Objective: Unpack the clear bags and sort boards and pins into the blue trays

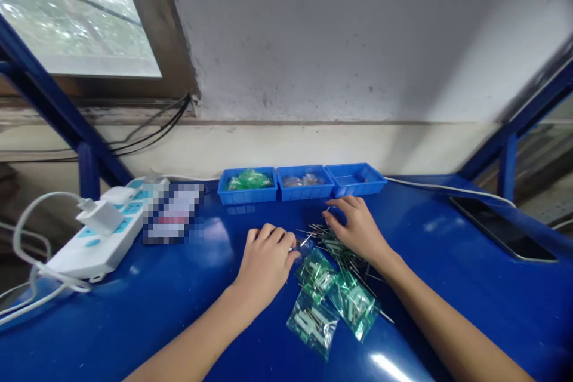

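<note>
My left hand (pixel 267 262) is closed, its thumb and fingers pinched at the edge of a small clear plastic bag (pixel 305 248). My right hand (pixel 358 228) reaches over a loose pile of thin metal rods (pixel 347 258). Its thumb and forefinger come together around a tiny pale piece, too small to name. In front of the pile lie a green-tinted clear packet (pixel 317 274), a second packet (pixel 356 304) and a third packet (pixel 312 323), each with pale plastic parts and metal pieces inside.
Along the wall stand a blue tray (pixel 248 196) of green packets, a middle blue tray (pixel 307 191) with small clear bags, and a right blue tray (pixel 358 187). A white power strip (pixel 96 250) with cables and a blurred-out phone-like object (pixel 174 213) lie left; a black phone (pixel 501 230) lies right.
</note>
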`<action>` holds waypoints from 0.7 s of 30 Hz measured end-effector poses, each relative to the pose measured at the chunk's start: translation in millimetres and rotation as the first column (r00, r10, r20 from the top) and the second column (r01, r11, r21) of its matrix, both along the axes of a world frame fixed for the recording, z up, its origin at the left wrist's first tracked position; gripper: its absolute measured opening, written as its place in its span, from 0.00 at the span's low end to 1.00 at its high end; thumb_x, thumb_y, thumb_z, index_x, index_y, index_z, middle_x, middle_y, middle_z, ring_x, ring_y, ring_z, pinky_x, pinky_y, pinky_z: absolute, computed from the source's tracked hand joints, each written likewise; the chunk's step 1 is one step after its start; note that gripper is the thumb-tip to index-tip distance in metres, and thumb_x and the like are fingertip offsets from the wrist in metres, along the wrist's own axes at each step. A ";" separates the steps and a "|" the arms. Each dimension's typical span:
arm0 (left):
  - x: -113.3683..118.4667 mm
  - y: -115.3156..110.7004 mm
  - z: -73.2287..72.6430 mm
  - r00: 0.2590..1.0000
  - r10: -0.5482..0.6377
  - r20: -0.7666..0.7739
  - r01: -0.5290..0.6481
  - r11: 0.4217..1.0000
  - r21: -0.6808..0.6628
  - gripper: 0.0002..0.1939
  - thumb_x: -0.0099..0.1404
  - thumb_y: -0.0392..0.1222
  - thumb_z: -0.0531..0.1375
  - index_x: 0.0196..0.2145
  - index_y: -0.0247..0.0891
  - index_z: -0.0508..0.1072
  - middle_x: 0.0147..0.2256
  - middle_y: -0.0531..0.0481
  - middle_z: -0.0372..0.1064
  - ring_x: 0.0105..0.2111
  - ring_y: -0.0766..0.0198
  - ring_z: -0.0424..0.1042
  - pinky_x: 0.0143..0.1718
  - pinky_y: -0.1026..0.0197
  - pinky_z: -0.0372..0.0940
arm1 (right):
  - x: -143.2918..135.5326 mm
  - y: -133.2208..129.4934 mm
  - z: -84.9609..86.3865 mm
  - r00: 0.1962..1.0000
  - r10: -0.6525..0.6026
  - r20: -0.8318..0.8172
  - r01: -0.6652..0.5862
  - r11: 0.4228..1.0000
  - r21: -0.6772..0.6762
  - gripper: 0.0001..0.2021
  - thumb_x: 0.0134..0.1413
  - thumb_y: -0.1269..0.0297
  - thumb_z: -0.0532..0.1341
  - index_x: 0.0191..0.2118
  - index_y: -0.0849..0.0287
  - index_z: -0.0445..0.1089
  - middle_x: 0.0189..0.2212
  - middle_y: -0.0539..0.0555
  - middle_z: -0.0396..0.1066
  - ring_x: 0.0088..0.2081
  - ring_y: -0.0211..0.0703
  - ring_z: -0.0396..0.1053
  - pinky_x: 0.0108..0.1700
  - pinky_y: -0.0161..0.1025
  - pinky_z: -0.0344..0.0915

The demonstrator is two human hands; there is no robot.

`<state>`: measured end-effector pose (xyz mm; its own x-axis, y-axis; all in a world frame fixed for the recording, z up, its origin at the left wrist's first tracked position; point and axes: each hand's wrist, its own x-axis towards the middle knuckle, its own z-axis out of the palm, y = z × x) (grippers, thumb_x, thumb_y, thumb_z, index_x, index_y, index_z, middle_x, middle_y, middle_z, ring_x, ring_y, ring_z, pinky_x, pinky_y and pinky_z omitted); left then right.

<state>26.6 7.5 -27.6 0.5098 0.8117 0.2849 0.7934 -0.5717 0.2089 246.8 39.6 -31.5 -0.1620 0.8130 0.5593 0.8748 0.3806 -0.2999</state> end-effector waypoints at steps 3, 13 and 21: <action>-1.8 2.3 -1.3 0.996 0.044 0.072 -0.038 0.997 -0.073 0.04 0.63 0.36 0.55 0.37 0.41 0.66 0.37 0.51 0.70 0.40 0.55 0.64 0.37 0.54 0.54 | -16.2 -8.8 4.5 0.994 0.102 -0.045 -0.104 0.993 -0.056 0.11 0.58 0.60 0.55 0.41 0.58 0.70 0.35 0.57 0.68 0.42 0.50 0.63 0.44 0.48 0.62; -3.8 6.9 -5.9 0.968 0.113 0.222 -0.090 0.990 -0.109 0.13 0.61 0.27 0.52 0.41 0.41 0.66 0.35 0.50 0.71 0.44 0.54 0.62 0.40 0.51 0.54 | -38.1 -29.4 11.6 0.945 0.326 -0.021 -0.325 0.934 -0.149 0.12 0.56 0.60 0.58 0.44 0.58 0.70 0.35 0.57 0.69 0.43 0.50 0.62 0.45 0.49 0.61; -3.9 -2.0 17.8 0.867 -0.001 0.498 -0.012 1.000 0.023 0.09 0.66 0.36 0.50 0.41 0.41 0.67 0.36 0.49 0.66 0.39 0.59 0.65 0.42 0.54 0.59 | -47.9 -37.5 16.0 0.925 0.313 -0.215 -0.331 0.942 -0.053 0.06 0.58 0.67 0.54 0.38 0.58 0.68 0.25 0.50 0.68 0.26 0.38 0.64 0.30 0.35 0.61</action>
<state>22.6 5.5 -9.8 0.2904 0.8035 0.5197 0.5910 -0.5777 0.5629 198.9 2.1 -15.5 -0.3149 0.7823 0.5375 0.6277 0.5964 -0.5003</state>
